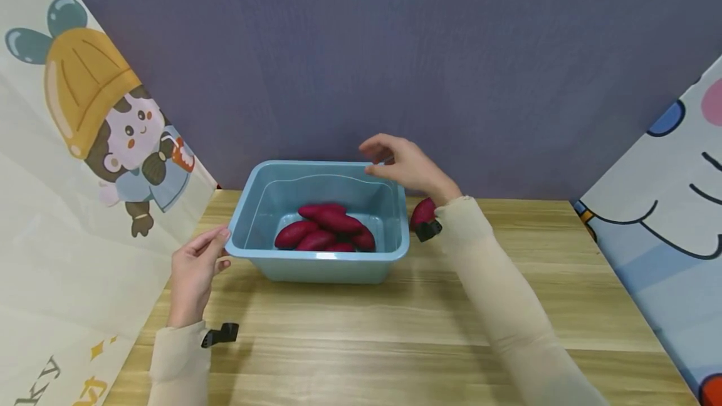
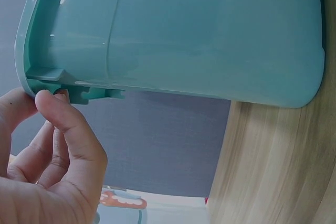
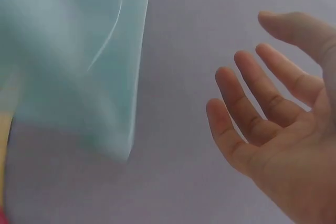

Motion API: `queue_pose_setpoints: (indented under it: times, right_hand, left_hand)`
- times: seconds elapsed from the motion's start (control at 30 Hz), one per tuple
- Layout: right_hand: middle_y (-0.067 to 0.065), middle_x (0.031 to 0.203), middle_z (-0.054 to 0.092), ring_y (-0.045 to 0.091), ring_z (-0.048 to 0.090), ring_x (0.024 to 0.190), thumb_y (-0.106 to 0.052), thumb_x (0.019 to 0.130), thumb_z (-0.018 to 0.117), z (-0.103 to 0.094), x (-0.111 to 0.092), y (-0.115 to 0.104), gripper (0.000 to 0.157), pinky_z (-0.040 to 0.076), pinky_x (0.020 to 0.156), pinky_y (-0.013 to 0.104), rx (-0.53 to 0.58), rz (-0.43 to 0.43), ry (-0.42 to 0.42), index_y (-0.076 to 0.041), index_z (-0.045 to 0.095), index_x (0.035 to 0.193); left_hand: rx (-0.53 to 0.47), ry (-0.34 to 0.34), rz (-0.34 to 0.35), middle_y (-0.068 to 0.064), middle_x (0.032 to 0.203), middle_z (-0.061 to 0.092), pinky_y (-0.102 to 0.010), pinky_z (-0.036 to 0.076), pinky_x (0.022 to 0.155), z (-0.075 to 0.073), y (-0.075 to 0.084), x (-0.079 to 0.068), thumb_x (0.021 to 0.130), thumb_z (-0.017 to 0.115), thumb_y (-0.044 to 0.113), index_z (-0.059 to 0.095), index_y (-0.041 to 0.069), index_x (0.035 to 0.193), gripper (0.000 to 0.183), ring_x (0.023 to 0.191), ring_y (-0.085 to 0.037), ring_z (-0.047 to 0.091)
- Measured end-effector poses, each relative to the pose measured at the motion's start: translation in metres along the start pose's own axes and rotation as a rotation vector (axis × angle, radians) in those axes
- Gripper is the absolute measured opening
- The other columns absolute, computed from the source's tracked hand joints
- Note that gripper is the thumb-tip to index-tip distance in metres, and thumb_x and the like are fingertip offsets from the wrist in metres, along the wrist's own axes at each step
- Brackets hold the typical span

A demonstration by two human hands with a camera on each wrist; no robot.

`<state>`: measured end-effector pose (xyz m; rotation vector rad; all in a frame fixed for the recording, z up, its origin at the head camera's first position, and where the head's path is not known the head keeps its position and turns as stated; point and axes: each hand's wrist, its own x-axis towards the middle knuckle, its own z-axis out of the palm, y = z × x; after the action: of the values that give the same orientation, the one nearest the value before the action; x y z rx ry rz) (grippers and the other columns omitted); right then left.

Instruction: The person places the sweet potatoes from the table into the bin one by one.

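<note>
A light blue plastic basin point(image 1: 321, 256) stands on the table with several dark red sweet potatoes point(image 1: 336, 220) piled inside. My left hand point(image 1: 194, 271) pinches its left rim between thumb and fingers; the left wrist view shows the fingertips point(image 2: 46, 100) right at the rim's corner. Over the back right part of the basin hovers my right hand point(image 1: 408, 165), its fingers relaxed, spread and holding nothing in the right wrist view. Another sweet potato point(image 1: 422, 210) lies on the table just right of the basin, partly hidden behind the right wrist.
The wood-grain table point(image 1: 316, 343) runs back to a dark blue-grey wall point(image 1: 361, 61). Printed cartoon panels flank it, one on the left point(image 1: 56, 218) and another on the right point(image 1: 671, 218). Each wrist carries a small black camera mount point(image 1: 221, 334).
</note>
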<state>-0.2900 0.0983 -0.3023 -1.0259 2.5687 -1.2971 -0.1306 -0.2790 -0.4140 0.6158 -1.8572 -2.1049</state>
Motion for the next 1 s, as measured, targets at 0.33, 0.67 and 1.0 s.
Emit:
queue_pose_setpoints:
  times: [0.33,0.67,1.0]
  right_hand:
    - [0.017,0.13,0.06,0.029,0.057,0.113,-0.017,0.095,0.07,-0.023,-0.046,0.084,0.041,0.047,0.096,0.048,0.005,0.204,0.122,-0.002,0.059,0.132]
    - [0.023,0.141,0.05,0.044,0.045,0.13,-0.015,0.096,0.067,-0.006,-0.072,0.179,0.046,0.037,0.108,0.055,0.002,0.345,0.123,0.002,0.055,0.137]
    - [0.025,0.145,0.046,0.044,0.045,0.131,-0.02,0.097,0.068,-0.001,-0.083,0.214,0.052,0.04,0.105,0.054,0.083,0.445,0.086,0.002,0.05,0.142]
  left_hand:
    - [0.006,0.006,0.008,0.0,0.095,0.072,-0.022,0.055,0.055,0.001,-0.001,-0.001,0.088,0.08,0.027,0.075,0.006,0.114,0.034,0.073,-0.012,0.065]
    - [0.004,0.012,0.012,0.0,0.094,0.072,-0.022,0.055,0.054,-0.001,-0.002,-0.002,0.088,0.08,0.027,0.075,0.006,0.114,0.034,0.073,-0.013,0.065]
    - [0.026,0.014,0.023,0.002,0.091,0.073,-0.023,0.055,0.057,0.002,0.0,-0.004,0.09,0.078,0.026,0.074,0.005,0.116,0.034,0.073,-0.011,0.065]
